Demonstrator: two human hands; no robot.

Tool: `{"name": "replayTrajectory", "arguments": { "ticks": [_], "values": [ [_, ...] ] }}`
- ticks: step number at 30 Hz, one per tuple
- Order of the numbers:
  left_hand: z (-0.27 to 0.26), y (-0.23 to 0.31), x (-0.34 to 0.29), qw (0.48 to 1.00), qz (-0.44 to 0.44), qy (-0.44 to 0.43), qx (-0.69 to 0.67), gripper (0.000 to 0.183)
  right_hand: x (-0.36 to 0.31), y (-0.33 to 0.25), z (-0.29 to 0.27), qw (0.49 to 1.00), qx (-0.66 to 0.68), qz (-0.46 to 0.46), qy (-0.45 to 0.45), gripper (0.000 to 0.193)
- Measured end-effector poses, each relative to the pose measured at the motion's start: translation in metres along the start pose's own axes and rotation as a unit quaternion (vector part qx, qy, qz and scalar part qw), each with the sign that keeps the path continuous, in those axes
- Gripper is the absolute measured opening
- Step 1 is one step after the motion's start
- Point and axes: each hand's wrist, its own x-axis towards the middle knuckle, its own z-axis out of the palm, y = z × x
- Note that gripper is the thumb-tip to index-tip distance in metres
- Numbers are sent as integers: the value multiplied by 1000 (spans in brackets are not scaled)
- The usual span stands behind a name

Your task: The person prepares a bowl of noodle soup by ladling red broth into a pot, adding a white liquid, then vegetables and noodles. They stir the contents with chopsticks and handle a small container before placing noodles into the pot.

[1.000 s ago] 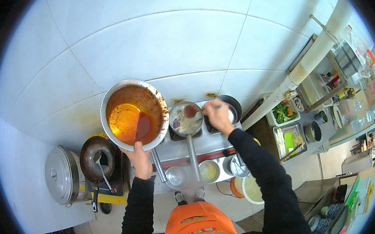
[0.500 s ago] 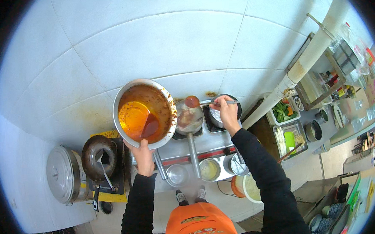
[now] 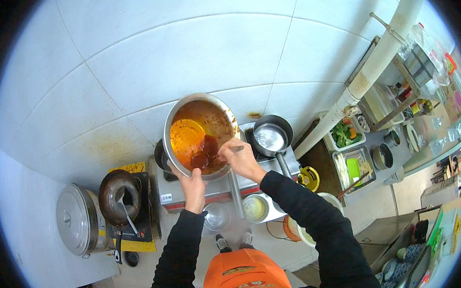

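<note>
The bowl point(image 3: 168, 142), at eleven o'clock, has been shifted toward three, over the pan point(image 3: 236, 196); the ladle point(image 3: 200, 160) has been brought in, so sauce point(image 3: 186, 136) seems within reach. The rim is clamped by the left hand point(image 3: 192, 190) at seven, the ladle gripped by the right hand point(image 3: 242, 159) at four. The pan is mostly hidden; whether sauce is touched is unclear.

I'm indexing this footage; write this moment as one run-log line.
left hand: holds bowl | right hand: holds ladle in bowl | bowl: orange liquid inside | dark pot: on stove
</note>
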Motion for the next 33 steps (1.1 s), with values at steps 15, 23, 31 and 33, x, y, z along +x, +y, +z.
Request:
{"name": "replayTrajectory", "arguments": {
  "ticks": [15,23,31,33],
  "values": [
    [-65,45,11,994,13,109,31,89,31,45,-62,987,-46,31,152,17],
    [-78,41,13,994,3,109,11,87,7,82,-54,906,-308,-284,-56,12],
    [-74,44,15,996,19,91,-12,80,40,82,-41,896,294,104,315,21],
    [-75,46,17,996,3,89,-7,76,51,67,-41,822,431,152,339,15]
  ]
}}
